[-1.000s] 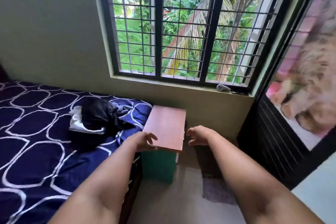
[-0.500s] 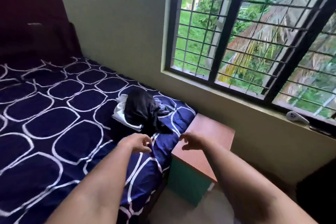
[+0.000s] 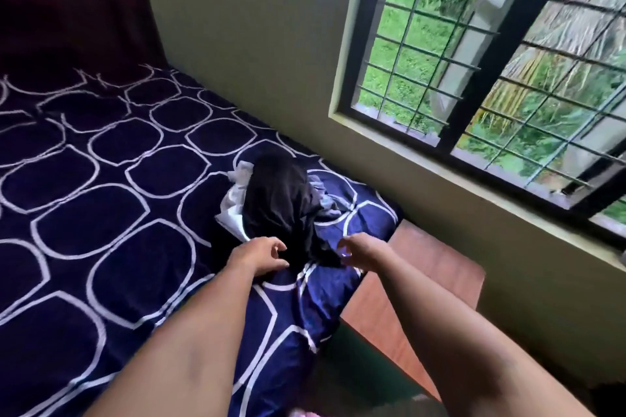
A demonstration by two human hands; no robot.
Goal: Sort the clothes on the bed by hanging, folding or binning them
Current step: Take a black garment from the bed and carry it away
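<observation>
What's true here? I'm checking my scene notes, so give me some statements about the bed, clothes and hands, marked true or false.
1. Dark and white clothes lie in a heap on the bed. True.
2. The window has a grille. True.
3. The left hand holds a hanger. False: it holds nothing.
4. The right hand touches the window. False: it is over the bed's corner, near the clothes.
</observation>
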